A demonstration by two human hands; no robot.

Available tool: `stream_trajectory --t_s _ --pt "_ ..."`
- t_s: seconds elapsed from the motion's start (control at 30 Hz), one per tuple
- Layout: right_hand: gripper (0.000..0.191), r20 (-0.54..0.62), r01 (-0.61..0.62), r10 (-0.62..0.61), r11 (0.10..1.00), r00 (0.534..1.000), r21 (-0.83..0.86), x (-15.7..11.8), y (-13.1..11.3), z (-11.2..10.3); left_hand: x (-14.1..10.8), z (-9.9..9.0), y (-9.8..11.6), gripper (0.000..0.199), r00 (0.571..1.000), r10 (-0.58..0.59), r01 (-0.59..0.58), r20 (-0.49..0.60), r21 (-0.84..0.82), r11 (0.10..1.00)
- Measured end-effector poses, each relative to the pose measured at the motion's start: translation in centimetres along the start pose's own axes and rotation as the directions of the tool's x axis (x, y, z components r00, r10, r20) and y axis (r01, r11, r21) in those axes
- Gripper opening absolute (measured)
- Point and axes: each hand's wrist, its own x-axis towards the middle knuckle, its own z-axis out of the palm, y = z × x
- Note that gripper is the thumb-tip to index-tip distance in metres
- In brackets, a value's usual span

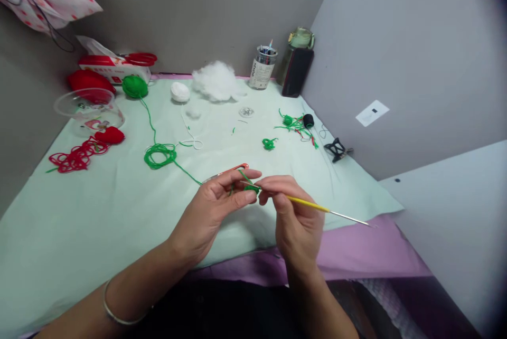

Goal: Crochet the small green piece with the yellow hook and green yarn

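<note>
My left hand (216,204) pinches a small green crochet piece (252,188), with green yarn running over its raised index finger. In my right hand (299,217) is a crochet hook with a yellow handle (307,203); its thin metal tip is at the green piece, and its other metal end points right. The hands nearly touch at the fingertips. From my left hand the yarn leads to a loose green coil (160,156) and on to a green yarn ball (135,86). A red-orange handled tool (242,166) lies just behind my left fingers, partly hidden.
Red yarn (75,157), a clear plastic tub (89,112) and a tissue box (114,68) stand left. White stuffing (217,81), a pen can (262,68), a phone (298,72) and a bottle (301,38) are at the back. Green scraps (291,121) and a black clip (336,150) lie right.
</note>
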Motion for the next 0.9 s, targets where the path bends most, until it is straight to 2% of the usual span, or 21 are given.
stream_trajectory --t_s 0.17,0.27,0.4,0.73,0.8,0.9 --pt "0.019 0.017 -0.053 0.052 0.997 0.998 0.052 0.19 0.19 -0.17 -0.12 -0.23 0.44 0.025 1.000 0.008 -0.008 -0.005 0.019 1.000" --pt "0.014 0.039 -0.038 0.036 0.998 0.999 0.046 0.25 0.24 -0.21 -0.17 -0.28 0.55 0.028 1.000 0.004 -0.004 0.005 0.018 1.000" --pt "0.013 0.017 -0.066 0.066 0.997 0.998 0.038 0.20 0.22 -0.12 -0.21 -0.48 0.57 0.028 1.000 0.011 -0.011 -0.009 0.056 0.998" --pt "0.015 -0.037 -0.171 0.193 0.932 0.981 0.321 0.69 0.45 0.37 -0.17 -0.65 0.55 0.019 0.999 0.041 -0.040 -0.006 0.117 0.992" --pt "0.017 -0.032 -0.166 0.186 0.930 0.982 0.327 0.74 0.31 0.28 -0.22 -0.72 0.54 0.020 0.999 0.040 -0.040 0.001 0.131 0.991" --pt "0.020 -0.020 -0.151 0.160 0.956 0.987 0.250 0.59 0.01 -0.02 -0.32 -0.86 0.47 0.020 0.999 0.040 -0.041 0.005 0.146 0.989"
